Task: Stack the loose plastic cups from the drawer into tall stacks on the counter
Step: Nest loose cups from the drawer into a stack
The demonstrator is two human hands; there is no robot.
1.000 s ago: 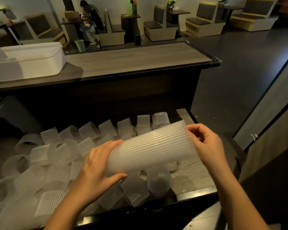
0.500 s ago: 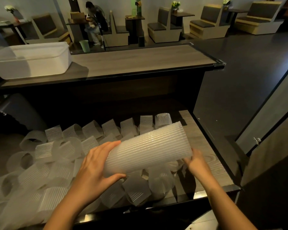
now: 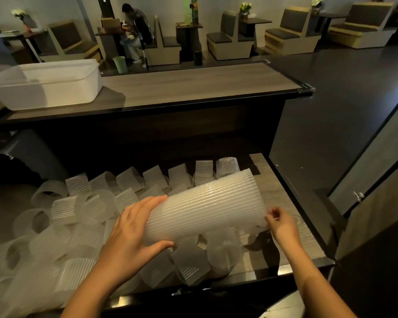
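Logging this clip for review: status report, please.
Left hand grips cup stack, sideways above drawer. Right hand at its wide end, grip unclear. Loose cups below; nothing blocking.

Stack end: the left hand (image 3: pixel 133 232) wraps the stack of cups (image 3: pixel 205 210), so I cannot see its narrow end.
Stack count: the ribs merge, and I cannot count the cups in it.
Right hand: the right hand (image 3: pixel 283 223) curls at the wide rim, smeared; I cannot tell whether it pinches anything.
Loose cups: the loose cups (image 3: pixel 78 210) under the stack are hidden from me. Those at lower left blur into a pale mass and run off the left and bottom edges.
Drawer: the drawer (image 3: pixel 285 196) runs out of frame on its left side.
Forearms: both are cut by the bottom edge.
White tub: the white tub (image 3: pixel 46 86) loses its left corner to the frame edge.
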